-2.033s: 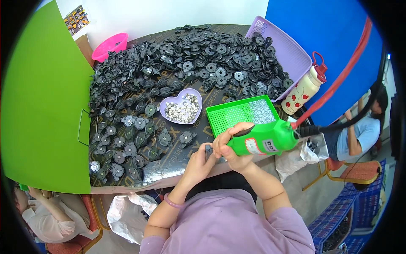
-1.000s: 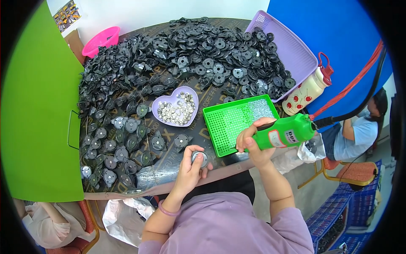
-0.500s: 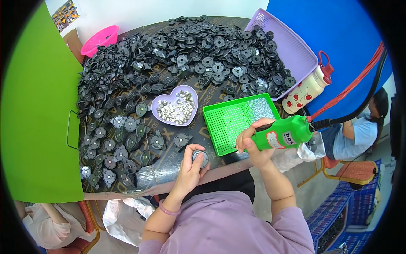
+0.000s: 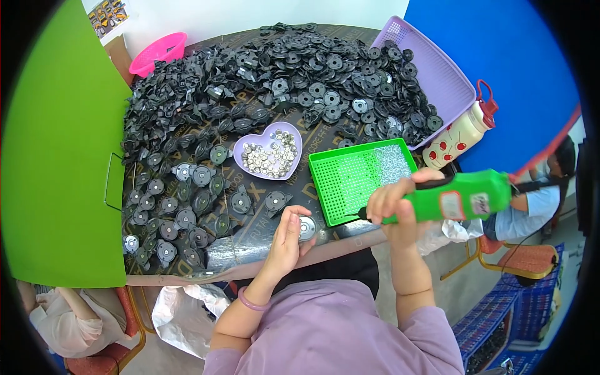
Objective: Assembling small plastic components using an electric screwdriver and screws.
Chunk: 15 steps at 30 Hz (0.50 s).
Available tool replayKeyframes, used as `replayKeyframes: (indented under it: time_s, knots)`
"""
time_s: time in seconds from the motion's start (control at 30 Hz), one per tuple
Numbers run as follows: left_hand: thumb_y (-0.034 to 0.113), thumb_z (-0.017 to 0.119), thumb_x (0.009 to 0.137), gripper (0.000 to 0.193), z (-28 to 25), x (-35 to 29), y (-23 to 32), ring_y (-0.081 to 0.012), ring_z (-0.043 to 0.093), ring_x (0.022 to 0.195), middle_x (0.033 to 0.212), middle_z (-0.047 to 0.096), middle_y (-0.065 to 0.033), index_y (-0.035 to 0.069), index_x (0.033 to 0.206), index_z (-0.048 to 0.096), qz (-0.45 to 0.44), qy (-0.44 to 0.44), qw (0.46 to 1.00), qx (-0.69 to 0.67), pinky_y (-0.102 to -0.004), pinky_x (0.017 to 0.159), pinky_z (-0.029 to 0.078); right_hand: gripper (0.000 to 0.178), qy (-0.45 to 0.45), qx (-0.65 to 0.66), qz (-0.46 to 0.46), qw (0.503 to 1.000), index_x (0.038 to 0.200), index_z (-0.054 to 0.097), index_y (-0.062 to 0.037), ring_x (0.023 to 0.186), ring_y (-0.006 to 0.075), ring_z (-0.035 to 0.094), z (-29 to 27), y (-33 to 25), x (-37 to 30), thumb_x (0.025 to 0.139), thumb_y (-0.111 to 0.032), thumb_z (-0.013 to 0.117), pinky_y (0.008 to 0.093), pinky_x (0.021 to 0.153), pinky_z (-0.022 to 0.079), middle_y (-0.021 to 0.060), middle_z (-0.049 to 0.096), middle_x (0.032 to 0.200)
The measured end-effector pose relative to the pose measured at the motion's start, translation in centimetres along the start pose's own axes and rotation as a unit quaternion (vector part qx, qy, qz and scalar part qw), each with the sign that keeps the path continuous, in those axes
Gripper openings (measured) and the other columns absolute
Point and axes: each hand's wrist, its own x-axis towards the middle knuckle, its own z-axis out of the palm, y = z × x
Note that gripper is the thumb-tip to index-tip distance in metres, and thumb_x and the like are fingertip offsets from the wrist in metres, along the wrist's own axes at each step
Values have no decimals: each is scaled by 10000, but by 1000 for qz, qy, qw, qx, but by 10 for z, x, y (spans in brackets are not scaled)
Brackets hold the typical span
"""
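My left hand (image 4: 289, 242) holds a round black plastic part with a silver metal centre (image 4: 307, 229) by its edge, close to the table's front edge. The metal face is turned up. In my right hand (image 4: 395, 203) is a green electric screwdriver (image 4: 465, 199), lying nearly level, its thin bit pointing left over the front of a green perforated tray (image 4: 334, 194). Small silver screws (image 4: 392, 164) fill the tray's far right part. Left of the tray, a lilac heart-shaped dish (image 4: 239, 149) contains many small round metal pieces (image 4: 269, 159).
A large heap of black plastic parts (image 4: 312, 69) covers the back of the table, with looser ones (image 4: 185, 218) at left. Behind stand a pink basket (image 4: 159, 53) and a purple basket (image 4: 447, 81). A cherry-patterned bottle (image 4: 459, 137) is at right. People sit on both sides.
My right hand and the screwdriver have moved right, and the tool is blurred. The part in my left hand shows more of its metal face. The whole view has shifted slightly.
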Motion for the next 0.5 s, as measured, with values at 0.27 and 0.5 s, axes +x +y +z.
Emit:
replayKeyframes:
  time_s: [0.27, 0.5]
  knots:
    - [331, 341, 965, 263, -2, 0, 3, -52, 415, 596, 819, 402, 1, 97, 1035, 436, -49, 0, 999, 6, -195, 555, 461, 376, -80, 47, 1, 996, 1071, 287, -102, 437, 168, 468, 38, 6, -11, 862, -173, 590, 313, 440, 436, 51, 465, 581]
    - [225, 401, 949, 180, 2, -2, 11, -65, 457, 600, 763, 455, -20, 71, 1037, 431, -51, 18, 997, 56, -211, 543, 446, 343, -116, -18, 12, 993, 1053, 281, -87, 441, 163, 467, 38, 11, -11, 869, -130, 567, 308, 448, 441, 51, 460, 585]
